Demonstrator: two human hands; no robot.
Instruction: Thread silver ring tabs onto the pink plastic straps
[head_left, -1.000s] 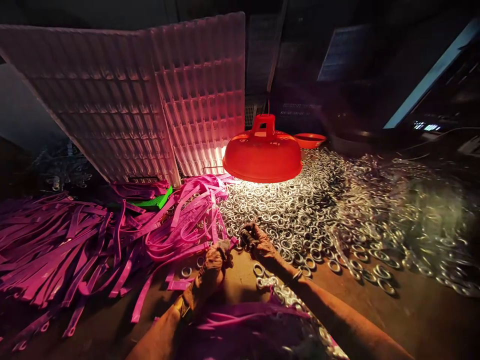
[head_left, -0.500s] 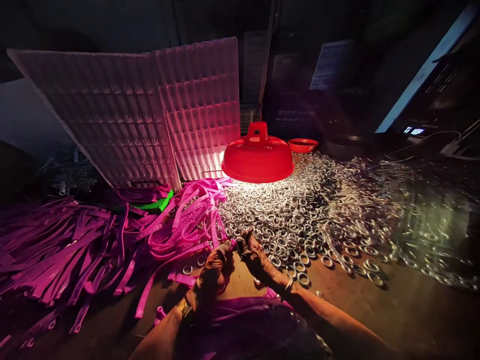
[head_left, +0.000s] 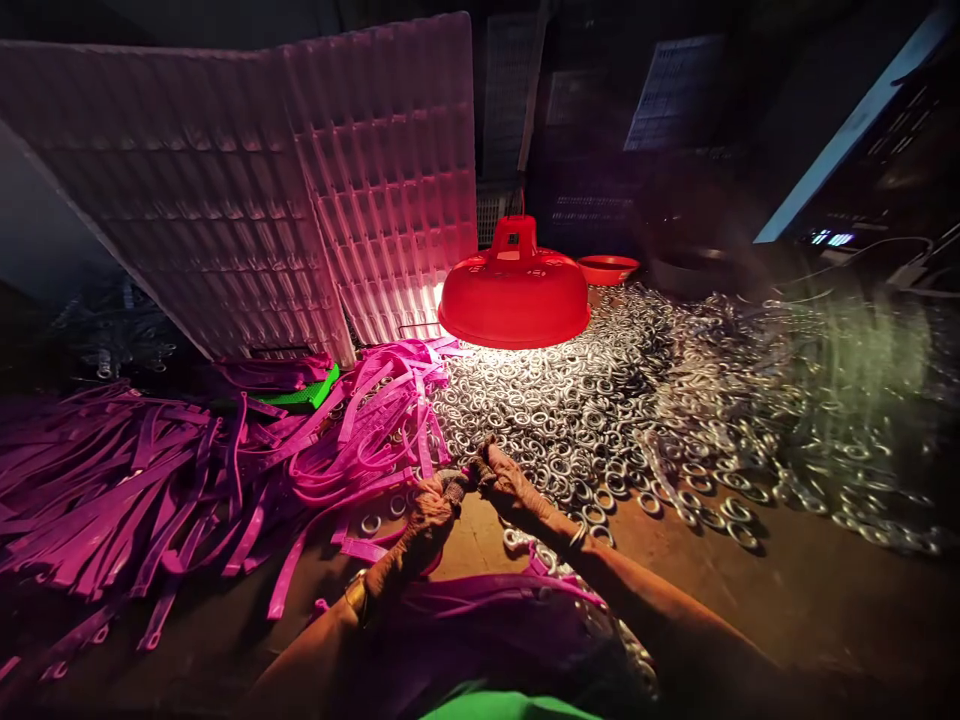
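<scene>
red lamp [head_left: 515, 300] overhanging metal rings [head_left: 585, 390], ribbed panel [head_left: 382, 180] behind pink straps [head_left: 337, 492]

Flat pink straps [head_left: 150, 490] lie looped and tangled beside heaped silvery rings [head_left: 574, 415].

A green patch [head_left: 510, 706] now shows at six o'clock. The left hand [head_left: 436, 505] has its fingertips nearer the right hand [head_left: 508, 482], toward two o'clock, than a second ago. Silver rings [head_left: 516, 540] below the latter reappear.
</scene>
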